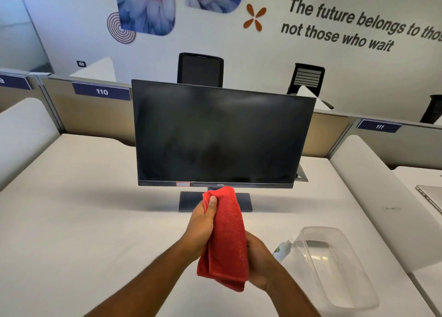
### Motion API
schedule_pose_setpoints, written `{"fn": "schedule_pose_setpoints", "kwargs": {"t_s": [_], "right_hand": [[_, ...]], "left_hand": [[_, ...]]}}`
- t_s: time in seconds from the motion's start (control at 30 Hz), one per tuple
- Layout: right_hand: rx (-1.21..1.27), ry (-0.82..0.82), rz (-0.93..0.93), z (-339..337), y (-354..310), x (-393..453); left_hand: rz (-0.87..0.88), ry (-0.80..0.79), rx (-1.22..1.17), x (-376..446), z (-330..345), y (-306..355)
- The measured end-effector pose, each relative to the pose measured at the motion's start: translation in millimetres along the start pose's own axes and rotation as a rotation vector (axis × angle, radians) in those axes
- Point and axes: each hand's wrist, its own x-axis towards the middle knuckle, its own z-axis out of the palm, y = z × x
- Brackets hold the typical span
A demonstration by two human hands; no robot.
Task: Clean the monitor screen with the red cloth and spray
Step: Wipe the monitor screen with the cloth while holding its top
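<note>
Front and centre on the white desk (71, 209), the monitor (222, 135) stands upright, screen dark with faint haze. Head view: both hands hold the folded red cloth (224, 240) just below the screen's lower edge; left hand (203, 226) pinches its upper end with the thumb on top, right hand (260, 261) is curled round its lower part from behind. Spray bottle (283, 248) lies beside a clear plastic tray (334, 269), near the right wrist. Risks, as judged: a hard wipe could tip the monitor back on its stand; the right elbow could knock the bottle. Open desk lies to the left; the tray and a divider crowd the right.
</note>
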Motion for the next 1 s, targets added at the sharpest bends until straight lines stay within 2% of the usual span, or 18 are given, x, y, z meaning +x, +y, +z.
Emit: {"fn": "schedule_pose_setpoints", "kwargs": {"t_s": [0.17, 0.27, 0.33, 0.53, 0.7, 0.8, 0.9, 1.0], "right_hand": [[-0.039, -0.175, -0.075, 0.4, -5.6, 9.1], [-0.077, -0.209, -0.135, -2.7, -16.3, 15.7], [-0.117, -0.149, -0.178, -6.7, -24.2, 21.0], [-0.242, 0.103, -0.297, -5.8, -40.1, 34.5], [-0.344, 0.155, -0.366, 4.8, -39.2, 42.0], [-0.358, 0.194, -0.390, 16.5, -32.9, 45.1], [-0.378, 0.278, -0.464, 29.9, -30.7, 46.1], [-0.398, 0.268, -0.456, 44.5, -24.0, 42.4]], "left_hand": [[0.182, 0.025, 0.224, 18.0, 13.2, -10.4], [0.283, 0.191, 0.503, 32.4, 16.0, -6.6], [0.314, 0.198, 0.432, 34.1, 12.6, -6.4], [0.050, 0.115, 0.183, 19.3, 3.5, -6.1], [-0.049, -0.041, 0.093, 10.3, 17.9, 2.9], [-0.111, -0.021, 0.013, 13.3, 26.5, 9.4], [-0.042, 0.047, 0.024, 17.7, 29.4, 10.9], [-0.016, 0.123, 0.007, 20.9, 26.4, 13.0]]}}
